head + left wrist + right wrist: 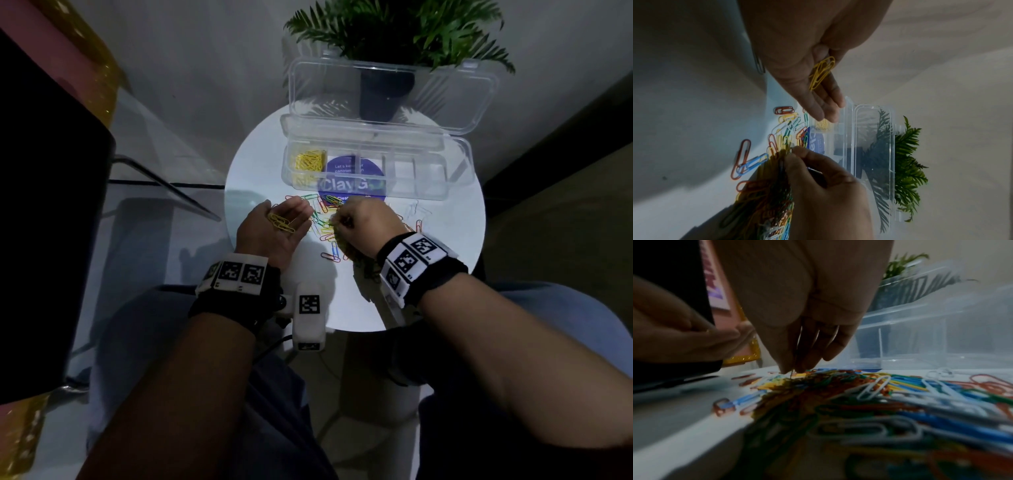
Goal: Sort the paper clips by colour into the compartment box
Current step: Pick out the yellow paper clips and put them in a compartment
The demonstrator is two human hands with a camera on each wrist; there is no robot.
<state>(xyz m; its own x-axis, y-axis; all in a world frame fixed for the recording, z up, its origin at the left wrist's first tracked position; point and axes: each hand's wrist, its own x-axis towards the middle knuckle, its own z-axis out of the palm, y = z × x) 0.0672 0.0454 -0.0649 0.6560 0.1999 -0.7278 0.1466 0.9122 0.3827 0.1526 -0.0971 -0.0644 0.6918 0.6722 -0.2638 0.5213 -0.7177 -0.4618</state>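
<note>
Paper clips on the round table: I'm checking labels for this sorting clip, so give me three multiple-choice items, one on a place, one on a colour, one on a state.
1. Where in the compartment box do sorted clips already lie?
A. the leftmost compartment
B. the rightmost compartment
C. the middle compartment

2. What colour are the paper clips resting in the left hand?
A. blue
B. yellow
C. white

3. How does the right hand stand?
A. flat and open on the table
B. fingers curled, pinching at the mixed pile
C. gripping the box lid

Answers:
1 A, the head view shows yellow clips only in the left end compartment.
2 B, the left wrist view shows yellow clips on the open palm.
3 B, the right wrist view shows the fingertips pressed together at the pile.
</note>
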